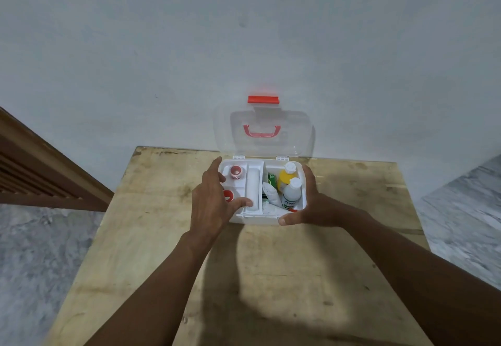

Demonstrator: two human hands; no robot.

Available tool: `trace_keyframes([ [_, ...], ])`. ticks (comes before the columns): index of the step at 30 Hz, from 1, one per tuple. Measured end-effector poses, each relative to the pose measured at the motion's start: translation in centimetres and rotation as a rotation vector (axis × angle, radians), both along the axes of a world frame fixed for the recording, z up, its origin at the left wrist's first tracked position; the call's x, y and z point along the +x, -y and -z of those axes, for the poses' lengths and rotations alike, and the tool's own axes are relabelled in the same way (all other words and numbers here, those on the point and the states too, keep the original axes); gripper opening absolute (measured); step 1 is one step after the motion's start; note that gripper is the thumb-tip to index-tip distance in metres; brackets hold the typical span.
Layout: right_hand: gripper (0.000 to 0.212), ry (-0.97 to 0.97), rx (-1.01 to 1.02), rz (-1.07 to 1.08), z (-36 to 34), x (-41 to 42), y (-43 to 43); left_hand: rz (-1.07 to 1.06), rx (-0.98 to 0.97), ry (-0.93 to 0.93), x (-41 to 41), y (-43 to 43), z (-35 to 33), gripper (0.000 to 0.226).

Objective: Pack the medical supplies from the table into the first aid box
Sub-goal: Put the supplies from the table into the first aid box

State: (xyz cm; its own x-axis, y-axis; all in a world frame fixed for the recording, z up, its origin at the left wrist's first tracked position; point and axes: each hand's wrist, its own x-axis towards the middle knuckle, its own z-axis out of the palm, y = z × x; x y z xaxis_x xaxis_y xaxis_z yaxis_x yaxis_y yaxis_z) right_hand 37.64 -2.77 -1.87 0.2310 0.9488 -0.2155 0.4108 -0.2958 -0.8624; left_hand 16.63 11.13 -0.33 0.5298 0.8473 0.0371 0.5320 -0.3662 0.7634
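The white first aid box (260, 220) stands open at the far middle of the wooden table (162, 250). Its clear lid (264, 134), with a red handle and red latch, leans up against the wall. A white inner tray (254, 165) on the left side holds two red-capped jars (235, 172) and a long white roll (252, 187). The right side holds a yellow bottle (286, 177), a white bottle (292, 192), a green pack and white wrapped items. My left hand (210, 202) lies over the tray's left edge, thumb on the tray. My right hand (311, 207) cups the box's right front corner.
A pale wall rises right behind the table. A brown wooden slatted frame (40, 172) slants at the left. Grey marbled floor (32, 259) lies on both sides of the table. My arms cast a shadow on the tabletop in front of the box.
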Motion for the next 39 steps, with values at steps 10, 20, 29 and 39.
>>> trace_keyframes([
  [10,0.134,-0.018,-0.048,-0.016,-0.1,0.0,0.0,0.128,0.035,0.001,-1.0,0.7,1.9,0.127],
  [20,0.135,-0.040,-0.119,-0.002,-1.2,-0.3,0.1,0.181,-0.177,0.251,-1.6,0.8,1.2,0.101],
  [29,0.133,0.043,-0.131,0.051,-1.4,-1.3,0.3,0.090,-0.276,0.322,-2.0,1.8,1.3,0.098],
  [39,0.074,0.428,-0.277,0.467,-8.5,-0.7,-1.2,0.122,-0.286,0.399,-2.1,1.9,1.4,0.093],
])
